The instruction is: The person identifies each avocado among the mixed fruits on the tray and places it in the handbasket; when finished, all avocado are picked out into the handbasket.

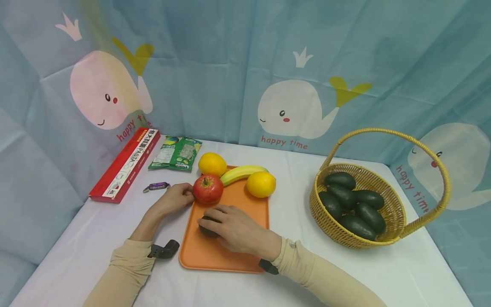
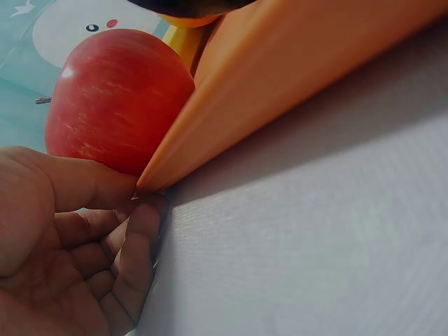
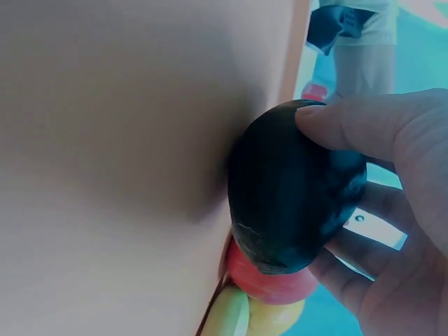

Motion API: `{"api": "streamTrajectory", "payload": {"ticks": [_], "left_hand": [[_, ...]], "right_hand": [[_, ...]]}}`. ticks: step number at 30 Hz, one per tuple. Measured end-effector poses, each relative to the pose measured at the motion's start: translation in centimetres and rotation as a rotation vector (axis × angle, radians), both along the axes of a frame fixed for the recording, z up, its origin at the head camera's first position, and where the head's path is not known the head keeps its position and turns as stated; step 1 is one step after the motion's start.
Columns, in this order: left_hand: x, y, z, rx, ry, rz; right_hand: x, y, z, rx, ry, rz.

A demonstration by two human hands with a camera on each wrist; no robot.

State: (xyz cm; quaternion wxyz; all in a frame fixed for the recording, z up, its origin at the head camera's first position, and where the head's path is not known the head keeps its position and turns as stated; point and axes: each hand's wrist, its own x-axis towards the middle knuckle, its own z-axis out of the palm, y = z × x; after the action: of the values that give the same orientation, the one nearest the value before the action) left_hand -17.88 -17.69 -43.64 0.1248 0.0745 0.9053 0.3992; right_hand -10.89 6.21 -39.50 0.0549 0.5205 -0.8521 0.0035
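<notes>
My right hand (image 1: 241, 230) grips a dark green avocado (image 3: 283, 189) low over the orange tray (image 1: 218, 256), its fingers and thumb curled round the fruit. Whether the avocado touches the tray I cannot tell. At the tray's left edge, my left hand (image 1: 174, 200) pinches the rim between thumb and fingers, as the left wrist view shows. Right beside those fingers a red apple (image 1: 208, 189) sits on the tray. A banana (image 1: 241, 172) lies along the far edge, between one yellow lemon (image 1: 212, 164) behind the apple and another lemon (image 1: 261, 184) at the right edge.
A wicker basket (image 1: 320, 213) with a tall handle stands to the right, holding several avocados (image 1: 354, 204). Left of the tray lie a red pasta box (image 1: 124, 166), a green snack bag (image 1: 176, 153) and a purple-wrapped candy (image 1: 157, 186). A whale-print curtain (image 1: 215, 85) hangs behind.
</notes>
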Motion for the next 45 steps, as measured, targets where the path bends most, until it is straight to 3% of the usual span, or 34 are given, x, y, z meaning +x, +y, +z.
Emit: {"api": "streamTrajectory", "payload": {"ticks": [18,27,36,45], "left_hand": [[-0.1,-0.1,-0.3,0.000,0.005,0.012],[0.1,0.0,-0.3,-0.005,-0.012,0.016],[0.0,0.0,-0.3,0.006,-0.021,0.016],[0.1,0.0,-0.1,0.010,-0.027,0.022]], "right_hand": [[-0.1,1.7,0.0,-0.013,-0.007,-0.060],[0.0,2.7,-0.2,-0.013,-0.090,-0.117],[0.3,4.1,0.0,-0.097,-0.119,-0.174],[0.7,5.5,0.6,-0.291,-0.065,-0.254]]}}
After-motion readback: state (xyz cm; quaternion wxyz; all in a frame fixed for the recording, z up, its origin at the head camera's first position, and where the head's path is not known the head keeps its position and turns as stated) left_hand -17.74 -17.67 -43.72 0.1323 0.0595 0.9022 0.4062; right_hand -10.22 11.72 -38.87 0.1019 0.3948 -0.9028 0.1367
